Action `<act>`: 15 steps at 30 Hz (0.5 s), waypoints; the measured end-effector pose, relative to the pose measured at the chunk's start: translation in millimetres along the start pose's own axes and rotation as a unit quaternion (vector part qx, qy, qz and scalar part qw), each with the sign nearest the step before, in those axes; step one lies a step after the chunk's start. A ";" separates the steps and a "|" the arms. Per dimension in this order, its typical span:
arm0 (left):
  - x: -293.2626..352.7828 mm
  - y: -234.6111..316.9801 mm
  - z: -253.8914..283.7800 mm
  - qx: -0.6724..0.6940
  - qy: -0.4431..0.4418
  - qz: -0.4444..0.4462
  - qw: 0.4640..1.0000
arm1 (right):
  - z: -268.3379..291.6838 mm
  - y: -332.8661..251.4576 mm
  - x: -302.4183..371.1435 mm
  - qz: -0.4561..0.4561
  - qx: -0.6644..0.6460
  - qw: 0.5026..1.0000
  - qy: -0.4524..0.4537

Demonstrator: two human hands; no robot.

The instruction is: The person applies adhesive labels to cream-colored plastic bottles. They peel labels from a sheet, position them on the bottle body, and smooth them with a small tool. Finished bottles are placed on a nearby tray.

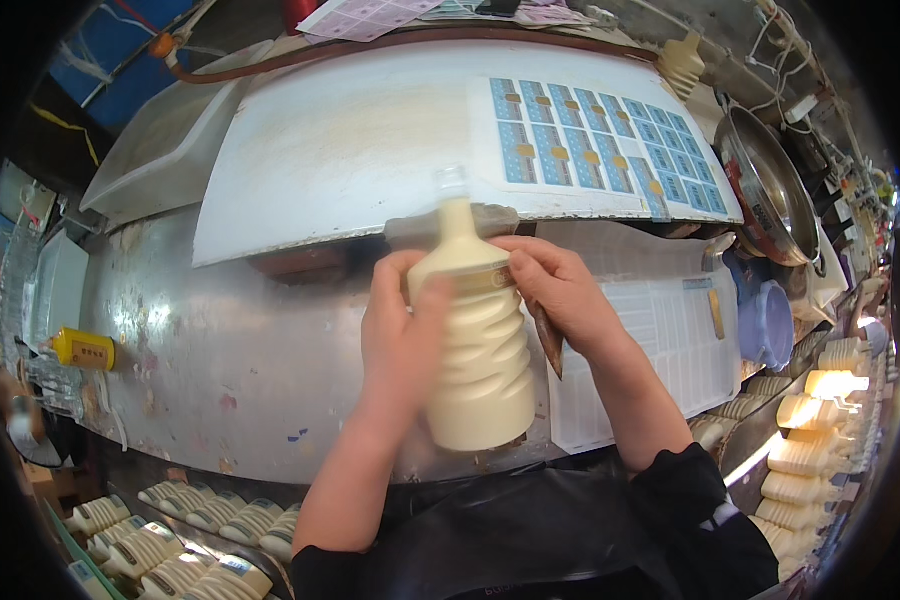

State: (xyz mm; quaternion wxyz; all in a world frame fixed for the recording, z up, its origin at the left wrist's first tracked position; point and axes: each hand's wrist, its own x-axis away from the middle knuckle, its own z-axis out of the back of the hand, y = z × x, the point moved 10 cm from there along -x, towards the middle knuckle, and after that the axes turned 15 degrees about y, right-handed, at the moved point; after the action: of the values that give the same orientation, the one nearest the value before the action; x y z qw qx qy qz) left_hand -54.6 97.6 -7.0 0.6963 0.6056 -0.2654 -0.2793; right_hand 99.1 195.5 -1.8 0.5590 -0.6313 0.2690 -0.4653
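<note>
From my head view, the cream ribbed bottle (478, 365) sits at the middle of the frame, neck toward the top and base toward me at the near edge of the table (270, 400); I can't tell whether it rests fully there. My left hand (402, 325), partly blurred, grasps its left flank, probably to keep the round body from rolling. My right hand (562, 290) pinches near the banded label (490, 279) at the shoulder, with a brown pointed tool (547, 340) hanging below the fingers, apparently tucked there so thumb and fingertips can work.

At the upper right, blue label sheets (570, 135) lie flat on the white board (340, 130), likely for easy reach. Right of centre, a translucent sheet (640, 350) covers the table. At the lower left, more ribbed bottles (215, 510) lie in rows, perhaps so they don't knock together.
</note>
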 end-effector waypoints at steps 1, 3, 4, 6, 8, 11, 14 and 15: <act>-1.4 0.2 -3.6 0.030 -0.006 0.001 1.000 | 0.2 4.7 -4.7 0.028 -0.032 0.999 0.008; -4.7 -8.8 -4.0 0.086 -0.009 0.005 0.996 | -3.5 12.4 -8.9 0.044 -0.085 0.995 0.005; -4.9 -11.9 -4.8 0.094 -0.013 0.007 0.995 | -5.5 13.8 -7.9 0.031 -0.106 0.994 -0.001; -5.1 -15.2 -5.7 0.110 -0.021 0.009 0.994 | -6.5 16.0 -8.1 0.018 -0.117 0.993 -0.006; -6.1 -12.1 -4.8 0.117 -0.030 0.022 0.992 | -6.1 17.0 -10.6 0.020 -0.097 0.995 -0.008; -5.3 -12.4 -3.4 0.189 -0.026 0.083 0.978 | -6.7 14.8 -9.9 0.018 -0.102 0.994 -0.019; -2.6 -8.8 -6.1 0.126 -0.032 0.040 0.991 | -5.8 16.4 -11.0 0.031 -0.097 0.995 -0.018; -1.6 -5.9 -7.2 0.077 -0.038 0.005 0.996 | -6.2 17.9 -11.0 0.029 -0.099 0.995 -0.019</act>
State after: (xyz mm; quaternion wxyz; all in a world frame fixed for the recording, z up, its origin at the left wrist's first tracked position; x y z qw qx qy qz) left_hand -51.0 103.1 -13.8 0.6386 0.6448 -0.3155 -0.2774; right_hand 92.2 198.0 -22.4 0.5121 -0.6841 0.3213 -0.4081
